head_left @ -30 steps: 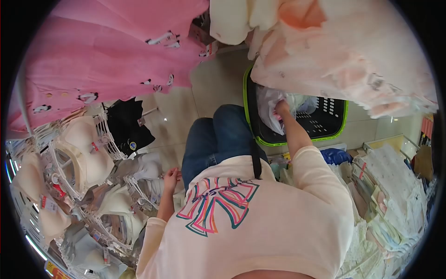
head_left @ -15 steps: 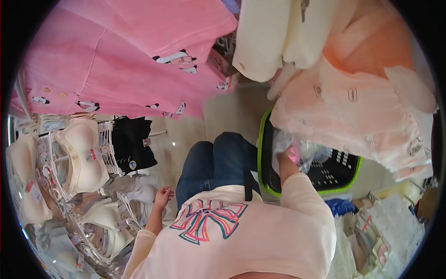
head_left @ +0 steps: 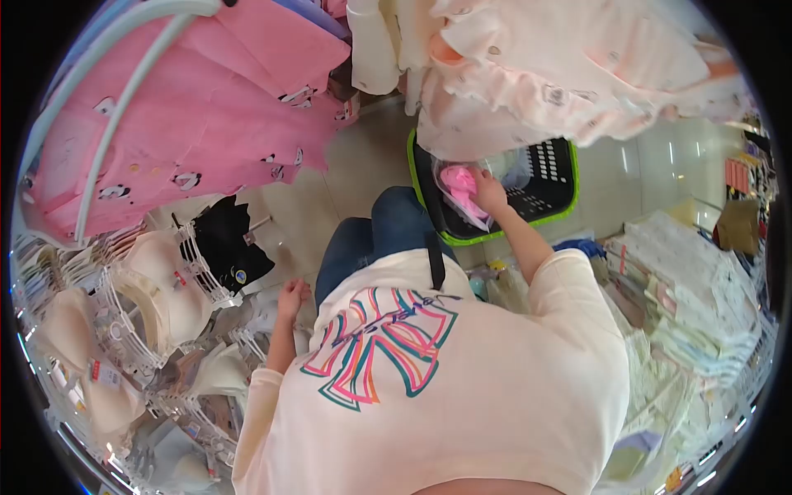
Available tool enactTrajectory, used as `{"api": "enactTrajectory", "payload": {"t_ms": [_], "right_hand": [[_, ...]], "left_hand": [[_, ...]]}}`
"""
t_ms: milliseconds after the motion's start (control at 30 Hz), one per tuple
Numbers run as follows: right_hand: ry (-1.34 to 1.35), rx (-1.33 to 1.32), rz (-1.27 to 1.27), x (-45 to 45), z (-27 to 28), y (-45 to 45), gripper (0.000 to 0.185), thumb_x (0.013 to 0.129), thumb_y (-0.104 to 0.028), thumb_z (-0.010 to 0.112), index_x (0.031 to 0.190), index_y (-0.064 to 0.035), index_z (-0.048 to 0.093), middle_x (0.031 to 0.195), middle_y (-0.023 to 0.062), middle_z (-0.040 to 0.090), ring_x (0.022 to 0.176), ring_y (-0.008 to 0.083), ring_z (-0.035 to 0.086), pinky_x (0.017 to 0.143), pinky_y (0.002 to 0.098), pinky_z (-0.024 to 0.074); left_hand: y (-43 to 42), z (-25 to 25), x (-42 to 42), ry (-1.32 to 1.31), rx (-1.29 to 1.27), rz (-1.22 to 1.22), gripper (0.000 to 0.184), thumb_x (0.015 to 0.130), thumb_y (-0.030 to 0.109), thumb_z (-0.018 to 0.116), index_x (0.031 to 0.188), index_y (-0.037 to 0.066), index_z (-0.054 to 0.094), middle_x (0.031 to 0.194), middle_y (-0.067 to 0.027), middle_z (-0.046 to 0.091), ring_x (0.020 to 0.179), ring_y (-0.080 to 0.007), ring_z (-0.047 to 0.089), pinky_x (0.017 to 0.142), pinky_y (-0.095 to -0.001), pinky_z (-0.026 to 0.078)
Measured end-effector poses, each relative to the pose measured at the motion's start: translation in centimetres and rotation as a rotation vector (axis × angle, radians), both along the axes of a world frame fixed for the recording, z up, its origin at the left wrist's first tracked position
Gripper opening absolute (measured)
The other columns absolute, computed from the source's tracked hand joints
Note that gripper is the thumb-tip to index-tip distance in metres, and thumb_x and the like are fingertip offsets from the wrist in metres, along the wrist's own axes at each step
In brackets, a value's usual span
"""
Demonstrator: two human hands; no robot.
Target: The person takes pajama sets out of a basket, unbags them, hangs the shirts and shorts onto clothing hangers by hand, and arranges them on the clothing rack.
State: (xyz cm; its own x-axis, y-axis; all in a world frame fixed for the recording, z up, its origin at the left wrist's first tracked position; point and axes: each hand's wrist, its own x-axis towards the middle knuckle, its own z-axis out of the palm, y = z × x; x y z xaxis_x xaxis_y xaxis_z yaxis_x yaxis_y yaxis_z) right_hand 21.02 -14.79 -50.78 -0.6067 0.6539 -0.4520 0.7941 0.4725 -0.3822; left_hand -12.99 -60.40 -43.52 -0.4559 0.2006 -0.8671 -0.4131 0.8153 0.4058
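Note:
In the head view, my right hand reaches down into a black shopping basket with a bright green rim. Its fingers are closed on a clear plastic bag with a bright pink item in it; folds hide what kind of item it is. Another clear plastic package lies beside it in the basket. My left hand hangs by my left thigh, fingers loosely curled and a little apart, with nothing in it. Nearest to it are the hanging bras on the left.
Pink panda-print clothes hang from a pale metal rack at upper left. Pale peach ruffled garments overhang the basket's far side. Black shorts hang among the bras. Stacked packaged clothes fill the right side, above tiled floor.
My view has shifted, and the basket now shows more fully. The pink item, earlier mostly hidden, is in plain sight at my right hand. My left hand still hangs at my side.

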Motion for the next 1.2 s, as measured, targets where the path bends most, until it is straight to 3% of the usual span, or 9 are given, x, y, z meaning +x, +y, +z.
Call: {"api": "enactTrajectory", "payload": {"t_ms": [233, 400, 567, 667, 767, 833, 900, 1100, 1200], "right_hand": [[0.065, -0.172, 0.284, 2.0, 8.1, -3.6, 0.077, 0.056, -0.015, 0.071, 0.127, -0.0173, 0.042, 0.112, 0.0181, 0.052, 0.099, 0.0371, 0.055, 0.085, 0.0444, 0.0461], [0.041, -0.234, 0.18, 2.5, 9.9, -7.7, 0.072, 0.058, -0.016, 0.071, 0.125, -0.0116, 0.044, 0.115, 0.0184, 0.053, 0.102, 0.037, 0.054, 0.087, 0.0421, 0.0449], [0.464, -0.162, -0.157, 1.3, 14.6, -6.3, 0.07, 0.06, -0.012, 0.068, 0.126, -0.0043, 0.043, 0.11, 0.0179, 0.058, 0.103, 0.0295, 0.057, 0.09, 0.0371, 0.044], [0.825, -0.285, -0.396, -2.8, 19.4, -5.9, 0.06, 0.067, -0.006, 0.067, 0.123, -0.0006, 0.045, 0.108, 0.0125, 0.058, 0.101, 0.0186, 0.056, 0.088, 0.0309, 0.0439], [0.945, -0.607, -0.5, -6.8, 18.8, -6.9, 0.065, 0.07, -0.01, 0.071, 0.127, 0.0006, 0.041, 0.115, 0.0104, 0.055, 0.107, 0.0173, 0.052, 0.091, 0.0321, 0.0424], [1.133, -1.017, -0.567, -10.7, 24.4, -8.5, 0.062, 0.075, -0.011, 0.071, 0.127, 0.001, 0.04, 0.114, 0.0086, 0.054, 0.106, 0.0153, 0.052, 0.09, 0.0306, 0.0429], [1.111, -1.149, -0.539, -13.0, 25.1, -11.1, 0.062, 0.079, -0.011, 0.068, 0.131, 0.0, 0.036, 0.112, 0.0076, 0.055, 0.103, 0.0139, 0.053, 0.089, 0.0296, 0.0441], [0.922, -1.484, -0.28, -13.9, 27.0, -11.0, 0.064, 0.086, -0.018, 0.061, 0.138, -0.0029, 0.026, 0.106, 0.0088, 0.054, 0.09, 0.0162, 0.058, 0.082, 0.0283, 0.0473], [1.022, -0.902, -0.035, -13.8, 27.7, -10.2, 0.05, 0.088, -0.015, 0.057, 0.132, -0.002, 0.036, 0.105, 0.0069, 0.054, 0.088, 0.0149, 0.056, 0.072, 0.0268, 0.0476]], "left_hand": [[3.3, 5.6, -0.2, -0.001, 0.09, -0.021, 0.032, 0.089, 0.03, 0.056, 0.109, 0.005, 0.054, 0.093, -0.0083, 0.064, 0.075, -0.0137, 0.062, 0.059, -0.0243, 0.045], [2.9, 6.5, 0.4, -0.022, 0.097, -0.001, 0.032, 0.088, 0.029, 0.057, 0.109, 0.005, 0.054, 0.095, -0.0077, 0.064, 0.078, -0.0138, 0.061, 0.059, -0.0247, 0.044], [7.0, 9.0, 1.4, 0.045, 0.244, -0.09, 0.037, 0.085, 0.029, 0.061, 0.113, 0.006, 0.053, 0.096, -0.007, 0.064, 0.081, -0.0138, 0.061, 0.063, -0.0252, 0.045], [13.9, 12.6, 3.1, 0.062, 0.478, -0.262, 0.063, 0.077, 0.028, 0.07, 0.129, 0.008, 0.041, 0.113, -0.0102, 0.057, 0.1, -0.02, 0.056, 0.078, -0.0299, 0.046], [19.7, 17.8, 6.2, 0.117, 0.711, -0.344, 0.087, 0.068, 0.029, 0.078, 0.137, 0.01, 0.028, 0.124, -0.0125, 0.048, 0.112, -0.0252, 0.048, 0.089, -0.0347, 0.044], [22.0, 17.7, 7.0, 0.134, 0.967, -0.253, 0.101, 0.057, 0.028, 0.082, 0.137, 0.007, 0.024, 0.128, -0.0141, 0.045, 0.116, -0.0274, 0.047, 0.092, -0.0362, 0.042], [20.5, 16.7, 5.6, -0.153, 0.788, -0.32, 0.089, 0.062, 0.02, 0.077, 0.135, 0.004, 0.028, 0.129, -0.0143, 0.045, 0.117, -0.0271, 0.047, 0.094, -0.0369, 0.042], [17.4, 16.8, 3.7, -0.304, 0.759, 0.434, 0.053, 0.083, 0.013, 0.05, 0.132, 0.002, 0.034, 0.127, -0.0129, 0.047, 0.114, -0.0265, 0.05, 0.094, -0.0393, 0.043], [17.7, 17.0, 4.2, -0.335, 0.78, 0.498, 0.047, 0.088, 0.018, 0.046, 0.131, 0.002, 0.035, 0.128, -0.0125, 0.047, 0.117, -0.0269, 0.048, 0.097, -0.0406, 0.041]]}}
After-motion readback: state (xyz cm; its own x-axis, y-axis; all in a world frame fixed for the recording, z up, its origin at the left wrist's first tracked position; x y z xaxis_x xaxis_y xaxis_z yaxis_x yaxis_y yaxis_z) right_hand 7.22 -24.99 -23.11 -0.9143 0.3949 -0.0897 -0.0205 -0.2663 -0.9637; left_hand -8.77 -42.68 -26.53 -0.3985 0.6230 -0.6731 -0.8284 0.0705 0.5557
